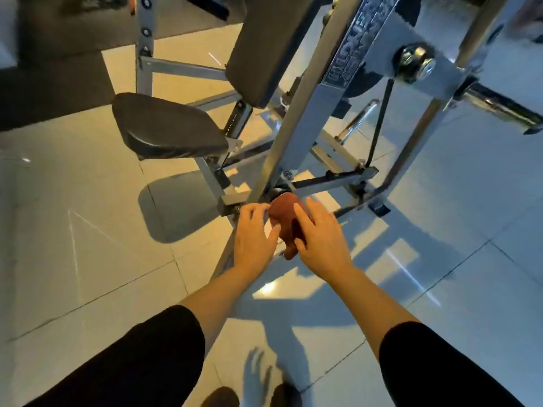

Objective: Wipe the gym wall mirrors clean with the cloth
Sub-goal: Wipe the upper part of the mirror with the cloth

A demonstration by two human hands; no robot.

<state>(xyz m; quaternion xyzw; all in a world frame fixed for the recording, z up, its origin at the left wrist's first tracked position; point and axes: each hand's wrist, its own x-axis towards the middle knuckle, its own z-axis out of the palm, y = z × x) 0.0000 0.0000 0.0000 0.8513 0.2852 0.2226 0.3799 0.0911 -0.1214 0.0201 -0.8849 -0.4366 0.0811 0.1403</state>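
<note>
A bunched reddish-brown cloth (284, 219) hangs between my two hands, in front of the base of a gym machine. My right hand (321, 235) holds it: the fingers lie over its right side and the thumb curls in under it. My left hand (253, 237) is close on the cloth's left side with its fingers spread and fairly straight, and the thumb tip touches the cloth. Both forearms reach forward out of black sleeves. No wall mirror shows in this view.
A grey steel machine frame (296, 113) rises right in front of my hands, with a black seat (167, 127) to the left and a black back pad (264, 45) above it. Glossy floor tiles (88, 259) lie all around. A dark mat (53, 83) covers the far left.
</note>
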